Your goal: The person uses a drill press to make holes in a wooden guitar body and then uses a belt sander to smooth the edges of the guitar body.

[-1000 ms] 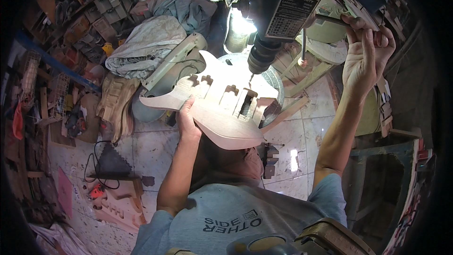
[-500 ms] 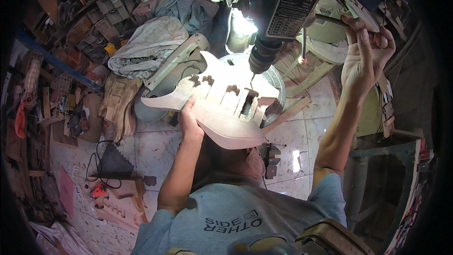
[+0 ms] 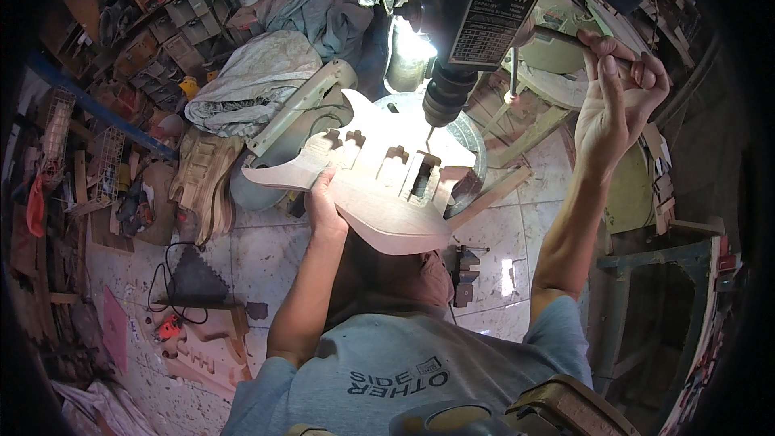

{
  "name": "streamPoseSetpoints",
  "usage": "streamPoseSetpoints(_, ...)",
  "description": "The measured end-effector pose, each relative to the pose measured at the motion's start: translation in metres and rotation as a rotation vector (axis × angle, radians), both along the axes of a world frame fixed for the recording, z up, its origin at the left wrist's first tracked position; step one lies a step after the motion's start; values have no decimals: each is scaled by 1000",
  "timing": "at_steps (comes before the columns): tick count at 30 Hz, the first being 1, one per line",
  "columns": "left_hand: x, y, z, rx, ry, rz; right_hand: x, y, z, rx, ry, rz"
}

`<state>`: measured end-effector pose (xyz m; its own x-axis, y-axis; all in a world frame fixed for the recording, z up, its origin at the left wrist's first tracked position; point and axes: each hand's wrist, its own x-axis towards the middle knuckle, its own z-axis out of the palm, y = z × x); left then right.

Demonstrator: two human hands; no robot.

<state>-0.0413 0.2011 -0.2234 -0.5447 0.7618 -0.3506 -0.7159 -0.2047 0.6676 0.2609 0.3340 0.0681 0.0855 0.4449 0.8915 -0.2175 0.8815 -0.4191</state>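
Observation:
An unpainted, pale wooden electric guitar body [image 3: 387,214] with several routed cavities lies under the drill press. My left hand [image 3: 325,211] grips its near edge, thumb on top and the other fingers hidden beneath. Over the far right part of the body stand the black drill chuck [image 3: 447,97] and its thin bit [image 3: 429,139]; glare hides whether the tip touches the wood. Raised to the right, my right hand [image 3: 617,97] has its fingers curled around the end of the feed lever [image 3: 559,35]. Part of the round metal drill table [image 3: 478,145] shows behind the body.
A bright lamp [image 3: 413,42] shines beside the chuck. Crumpled cloths [image 3: 254,81] and stacked wooden body blanks [image 3: 206,178] lie to the left. Another routed wooden piece [image 3: 206,355] rests on the tiled floor at lower left. A metal-framed stand [image 3: 658,258] is at right.
My right hand and the lever have shifted slightly left. The chuck and bit sit a touch lower and further left, while the guitar body and my left hand have hardly moved.

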Motion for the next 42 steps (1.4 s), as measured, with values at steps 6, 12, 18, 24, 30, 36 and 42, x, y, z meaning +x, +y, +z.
streamPoseSetpoints(6, 2, 0, 0, 33, 8, 0, 3, -3, -8, 57, -20, 15)
streamPoseSetpoints(12, -2, -1, -2, 36, 20, -11, 1, -11, -18, 53, 16, 57)
streamPoseSetpoints(18, -3, -1, -4, 28, -15, -42, 3, -21, -36, 32, 12, 0)
streamPoseSetpoints(24, 0, -3, 4, 36, -5, -24, -1, -26, -42, 30, 25, 5)
streamPoseSetpoints(30, 0, -8, 16, 6, -80, -17, -2, -28, -46, 42, 30, -14)
streamPoseSetpoints(36, -11, -11, 8, -27, -50, -89, 0, -28, -47, 35, 0, -43)
streamPoseSetpoints(42, -10, -17, 24, -56, -74, -132, 0, -30, -56, -5, 16, -25)
